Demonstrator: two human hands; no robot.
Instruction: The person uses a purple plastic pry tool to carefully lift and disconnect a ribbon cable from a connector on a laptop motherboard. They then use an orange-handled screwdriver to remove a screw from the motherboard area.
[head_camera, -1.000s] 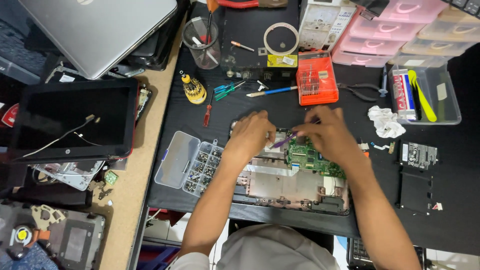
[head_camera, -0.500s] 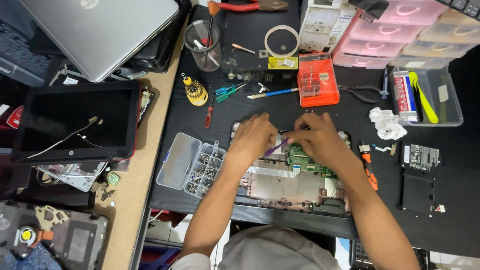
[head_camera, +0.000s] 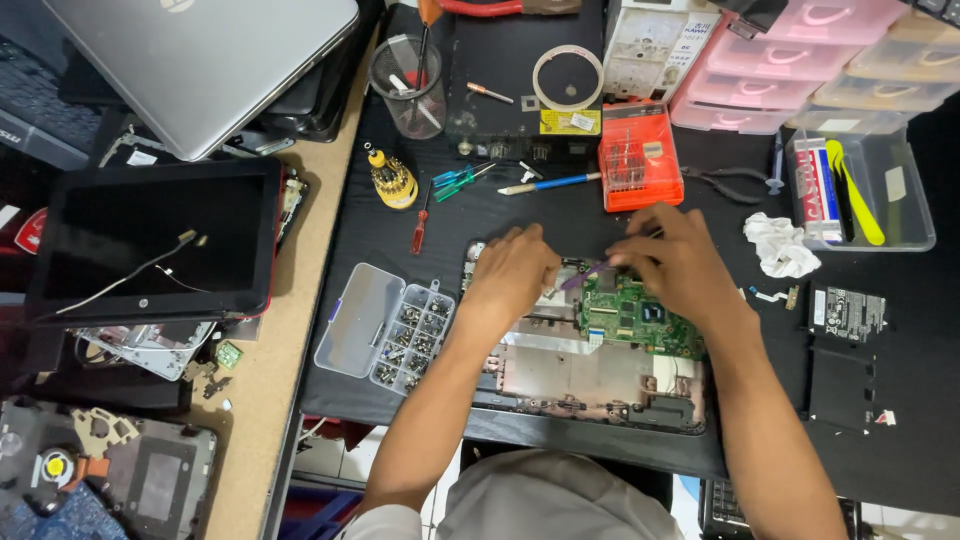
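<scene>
The green board (head_camera: 640, 318) sits in the open laptop base (head_camera: 590, 375) at mat centre, w/ dark chips on it. Right hand (head_camera: 680, 262) pinches a purple tool (head_camera: 583, 277) at its top edge. Left hand (head_camera: 512, 272) lies curled on the base; can't tell if it holds anything. Screw box (head_camera: 385, 325) is left of it.

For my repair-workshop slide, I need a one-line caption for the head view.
Both hands, left hand and right hand, work over a green circuit board in an opened laptop base.
</scene>
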